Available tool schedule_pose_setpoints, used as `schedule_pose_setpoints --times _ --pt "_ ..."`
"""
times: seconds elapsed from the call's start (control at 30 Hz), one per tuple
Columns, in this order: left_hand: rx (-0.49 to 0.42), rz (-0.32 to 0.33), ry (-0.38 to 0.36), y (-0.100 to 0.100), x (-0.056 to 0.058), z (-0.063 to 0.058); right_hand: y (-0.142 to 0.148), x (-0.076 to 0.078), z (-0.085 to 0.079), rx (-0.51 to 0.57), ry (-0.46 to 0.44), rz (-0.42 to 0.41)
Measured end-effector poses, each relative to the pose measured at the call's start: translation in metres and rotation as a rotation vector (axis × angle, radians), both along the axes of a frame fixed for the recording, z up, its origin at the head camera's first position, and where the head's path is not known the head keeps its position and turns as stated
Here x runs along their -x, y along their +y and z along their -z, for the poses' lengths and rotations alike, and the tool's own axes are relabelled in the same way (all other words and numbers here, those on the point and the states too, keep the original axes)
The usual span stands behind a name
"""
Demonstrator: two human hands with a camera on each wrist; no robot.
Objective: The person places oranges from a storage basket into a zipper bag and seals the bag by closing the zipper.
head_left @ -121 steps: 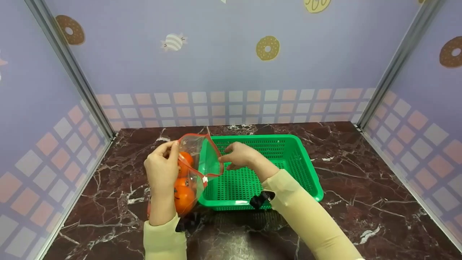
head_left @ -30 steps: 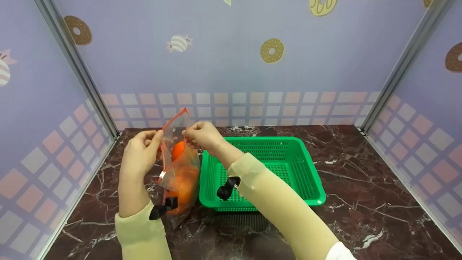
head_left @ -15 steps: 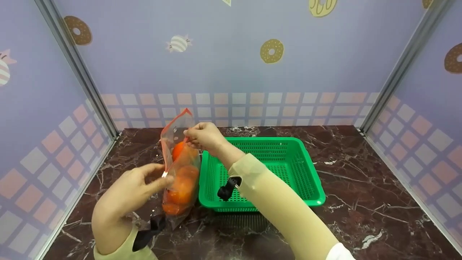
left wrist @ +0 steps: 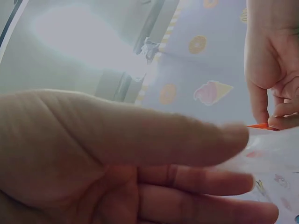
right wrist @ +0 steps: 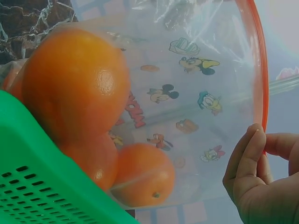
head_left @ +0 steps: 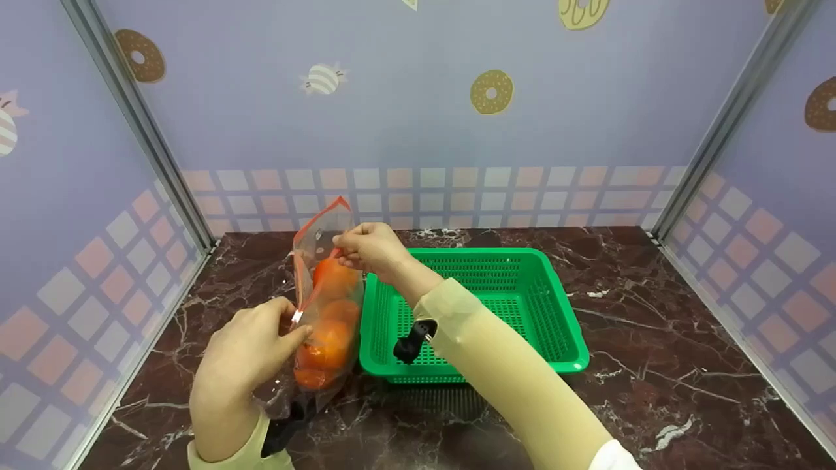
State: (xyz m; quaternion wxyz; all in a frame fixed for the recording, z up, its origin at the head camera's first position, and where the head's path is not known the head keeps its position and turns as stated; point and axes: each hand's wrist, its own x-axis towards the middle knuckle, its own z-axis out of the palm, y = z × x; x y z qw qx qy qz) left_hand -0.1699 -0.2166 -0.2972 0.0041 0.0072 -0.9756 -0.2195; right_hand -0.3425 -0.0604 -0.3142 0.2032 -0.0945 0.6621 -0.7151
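Note:
A clear zip bag (head_left: 309,274) with a red zip edge holds several oranges (head_left: 328,339) and stands left of the green basket. My right hand (head_left: 379,251) pinches the red edge near its far end. In the right wrist view, thumb and fingers meet on that red strip (right wrist: 261,84), and small cartoon prints show on the bag. My left hand (head_left: 245,356) is at the near end of the zip, thumb and fingers on either side of the white slider (head_left: 297,316). The left wrist view shows its thumb (left wrist: 177,137) stretched out above nearly straight fingers.
The green perforated basket (head_left: 569,313) stands on the dark marbled table (head_left: 653,365), right beside the bag and under my right forearm. Patterned panels (head_left: 418,130) enclose the table at the back and both sides.
The bag has moved left, away from over the basket. My left hand has let go of the upper zip edge and come down to the slider; my right hand keeps its pinch.

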Motion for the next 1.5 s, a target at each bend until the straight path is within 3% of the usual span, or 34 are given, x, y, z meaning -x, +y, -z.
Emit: schedule_pose_setpoints --times 0.2,0.27,0.37,0.53,0.7,0.87,1.03,1.13,1.27,1.5 --pt "-0.051 -0.027 0.096 -0.006 0.000 0.004 0.002 0.003 0.001 0.002 -0.011 -0.012" --pt "-0.082 -0.077 0.142 -0.012 0.000 0.005 0.005 0.003 0.001 -0.011 -0.003 -0.029" --pt "-0.147 -0.211 0.211 -0.020 0.000 0.008 0.011 0.004 0.001 -0.028 0.005 -0.055" --pt "-0.299 -0.422 0.470 -0.027 0.010 0.018 0.019 0.008 0.003 -0.053 0.005 -0.047" --pt "-0.483 -0.530 0.761 -0.030 0.029 0.033 0.025 0.015 0.009 -0.086 -0.002 -0.009" --pt "-0.837 -0.516 0.958 -0.033 0.050 0.046 0.031 0.019 0.013 -0.169 0.046 0.024" --pt "-1.234 -0.414 1.136 -0.036 0.067 0.053 0.036 0.023 0.017 -0.264 0.175 -0.039" --pt "-1.428 -0.335 1.202 -0.040 0.071 0.055 0.038 0.026 0.020 -0.257 0.225 -0.060" --pt "-1.554 -0.296 1.215 -0.043 0.072 0.055 0.040 0.028 0.023 -0.212 0.254 -0.029" --pt "-1.604 -0.327 1.198 -0.048 0.071 0.054 0.041 0.030 0.026 -0.153 0.267 0.034"
